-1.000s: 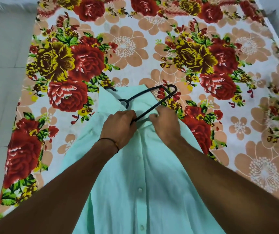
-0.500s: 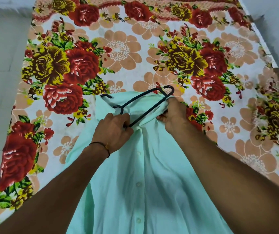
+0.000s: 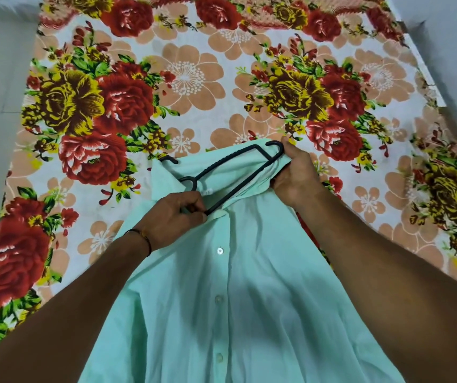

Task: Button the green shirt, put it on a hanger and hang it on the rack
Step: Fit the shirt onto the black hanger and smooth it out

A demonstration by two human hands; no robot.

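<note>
My left hand pinches the lower bar of the black hanger, right at the shirt's neck opening, fingers curled round it. My right hand grips the shoulder cloth bunched at the hanger's far end, thumb on top. The green shirt lies front-up on the floral sheet, its buttons fastened down the placket toward me. The hanger rests tilted across the open collar, its hook curling over the inside of the neck, one tip poking out past the left collar edge. A dark thread band circles my left wrist.
</note>
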